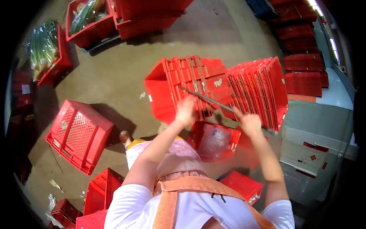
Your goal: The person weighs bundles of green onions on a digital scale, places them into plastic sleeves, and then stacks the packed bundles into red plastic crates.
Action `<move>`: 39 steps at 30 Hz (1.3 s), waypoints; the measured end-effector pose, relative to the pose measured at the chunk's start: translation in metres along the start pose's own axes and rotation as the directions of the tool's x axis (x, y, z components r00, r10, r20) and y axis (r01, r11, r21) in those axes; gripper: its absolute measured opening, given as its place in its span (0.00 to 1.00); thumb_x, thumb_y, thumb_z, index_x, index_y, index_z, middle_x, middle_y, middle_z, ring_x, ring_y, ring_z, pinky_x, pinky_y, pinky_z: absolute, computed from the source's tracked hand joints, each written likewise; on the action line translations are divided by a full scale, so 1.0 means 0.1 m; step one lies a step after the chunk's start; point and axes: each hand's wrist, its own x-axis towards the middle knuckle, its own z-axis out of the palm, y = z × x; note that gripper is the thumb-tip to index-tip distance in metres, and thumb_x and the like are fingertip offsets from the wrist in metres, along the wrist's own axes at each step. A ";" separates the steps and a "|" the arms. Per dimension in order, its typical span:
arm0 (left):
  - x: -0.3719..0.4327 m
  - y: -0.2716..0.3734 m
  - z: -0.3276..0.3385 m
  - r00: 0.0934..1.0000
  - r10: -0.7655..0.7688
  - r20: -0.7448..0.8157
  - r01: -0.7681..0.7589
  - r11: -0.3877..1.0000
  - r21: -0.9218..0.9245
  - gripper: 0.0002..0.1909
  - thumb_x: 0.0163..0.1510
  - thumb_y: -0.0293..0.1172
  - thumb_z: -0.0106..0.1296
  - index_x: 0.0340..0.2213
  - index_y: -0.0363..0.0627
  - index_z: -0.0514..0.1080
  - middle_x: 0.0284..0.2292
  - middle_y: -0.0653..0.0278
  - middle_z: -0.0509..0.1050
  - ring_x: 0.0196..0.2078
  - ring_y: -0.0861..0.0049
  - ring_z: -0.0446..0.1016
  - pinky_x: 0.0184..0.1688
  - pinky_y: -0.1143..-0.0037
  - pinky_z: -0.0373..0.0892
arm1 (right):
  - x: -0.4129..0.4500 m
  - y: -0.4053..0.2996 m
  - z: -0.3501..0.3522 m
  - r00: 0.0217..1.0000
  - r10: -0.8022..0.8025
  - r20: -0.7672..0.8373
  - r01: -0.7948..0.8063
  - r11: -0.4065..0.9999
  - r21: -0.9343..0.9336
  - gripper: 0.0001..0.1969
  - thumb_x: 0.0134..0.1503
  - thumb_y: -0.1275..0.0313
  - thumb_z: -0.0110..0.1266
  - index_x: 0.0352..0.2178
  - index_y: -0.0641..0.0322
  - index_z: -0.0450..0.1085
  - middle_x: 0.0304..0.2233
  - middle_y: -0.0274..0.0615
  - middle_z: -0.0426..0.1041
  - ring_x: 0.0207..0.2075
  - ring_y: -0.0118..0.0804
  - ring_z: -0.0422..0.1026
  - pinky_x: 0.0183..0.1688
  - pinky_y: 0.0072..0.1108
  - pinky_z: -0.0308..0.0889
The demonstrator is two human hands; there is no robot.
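My right hand [251, 123] is closed around one end of a long, thin dark rod [206, 98]. The rod slants up and left across nested red plastic crates [160, 88] that lie tipped on their sides. Motion blurs my left hand [186, 110], which is by the crates' near edge, just below the rod. Whether its fingers touch the crates cannot be made out. A second nested row of red crates [276, 94] adjoins on the right, its rims tightly packed. Below the hands, an open red crate [236, 140] holds clear plastic film [216, 140].
One overturned red crate [81, 126] rests on the concrete floor [120, 77] at left. Bagged green onions [44, 51] fill crates at the upper left. More red crates [303, 63] are stacked along the right, near a white panel [303, 156]. Others [104, 189] surround my feet.
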 end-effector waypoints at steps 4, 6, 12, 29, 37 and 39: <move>0.35 0.38 -0.11 0.960 0.280 0.027 -0.279 0.960 -0.036 0.22 0.37 0.43 0.56 0.34 0.47 0.65 0.32 0.53 0.69 0.40 0.57 0.66 0.42 0.64 0.62 | 0.11 -0.75 -0.36 0.999 0.051 -0.012 -0.050 0.997 0.067 0.24 0.44 0.71 0.46 0.47 0.44 0.61 0.12 0.39 0.66 0.14 0.37 0.68 0.17 0.28 0.64; 0.50 0.39 -0.14 0.951 0.154 0.267 -0.148 0.988 -0.045 0.17 0.38 0.44 0.55 0.27 0.47 0.68 0.25 0.54 0.72 0.33 0.57 0.70 0.34 0.64 0.66 | 0.13 -0.80 -0.45 0.999 0.044 0.002 -0.044 0.997 0.060 0.24 0.44 0.71 0.46 0.46 0.45 0.62 0.13 0.38 0.66 0.15 0.37 0.69 0.17 0.28 0.64; 0.92 0.62 0.19 0.919 0.359 0.164 -0.357 0.933 -0.043 0.13 0.40 0.44 0.49 0.21 0.48 0.69 0.18 0.57 0.71 0.24 0.61 0.71 0.27 0.65 0.66 | 0.26 -0.05 -0.24 0.985 -0.077 0.156 0.071 0.997 0.044 0.25 0.45 0.73 0.43 0.48 0.49 0.58 0.17 0.43 0.68 0.16 0.39 0.69 0.17 0.27 0.64; 0.12 -0.77 -0.20 0.979 -0.181 -0.094 0.204 0.874 0.442 0.39 0.32 0.47 0.59 0.45 0.45 0.57 0.49 0.52 0.54 0.55 0.60 0.50 0.52 0.59 0.47 | 0.73 -0.70 1.31 0.980 -0.048 0.194 -0.160 0.397 0.904 0.15 0.52 0.61 0.45 0.42 0.46 0.67 0.17 0.47 0.69 0.21 0.49 0.70 0.25 0.33 0.64; -0.23 -1.07 0.67 0.663 -0.746 -0.071 0.646 0.617 -0.449 0.25 0.47 0.46 0.49 0.38 0.36 0.62 0.32 0.46 0.70 0.36 0.56 0.69 0.40 0.68 0.64 | -0.58 -0.02 1.29 0.957 0.164 0.240 -0.291 0.557 0.778 0.18 0.52 0.66 0.45 0.46 0.43 0.64 0.16 0.51 0.67 0.20 0.47 0.70 0.24 0.32 0.62; -0.17 -0.95 0.68 0.749 -0.659 -0.067 0.601 0.718 -0.351 0.20 0.50 0.46 0.43 0.34 0.38 0.65 0.30 0.45 0.70 0.37 0.52 0.69 0.39 0.63 0.64 | -0.60 -0.15 0.83 0.933 0.222 0.282 -0.359 0.587 0.725 0.19 0.52 0.67 0.45 0.47 0.43 0.63 0.16 0.53 0.66 0.19 0.48 0.69 0.23 0.33 0.61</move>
